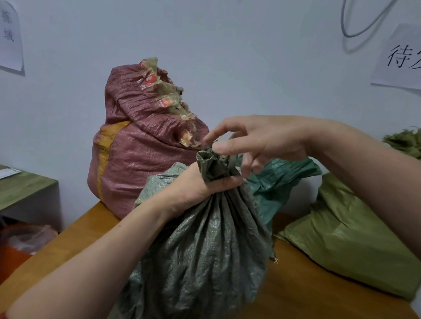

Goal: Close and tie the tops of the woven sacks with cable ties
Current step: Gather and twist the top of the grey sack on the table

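Observation:
A grey-green woven sack (202,261) stands upright in front of me on the wooden table (318,311). Its top is gathered into a bunched neck (212,166). My left hand (196,186) is clenched around that neck just below the bunch. My right hand (260,138) hovers over the bunch with fingers spread, its thumb and forefinger touching the frayed tip. No cable tie shows in either hand.
A pink woven sack (138,147) with a taped, torn top stands behind against the wall. A teal sack (279,184) lies behind the grey one, olive sacks (350,239) to the right. A green desk (3,191) and an orange bin (15,251) are at left.

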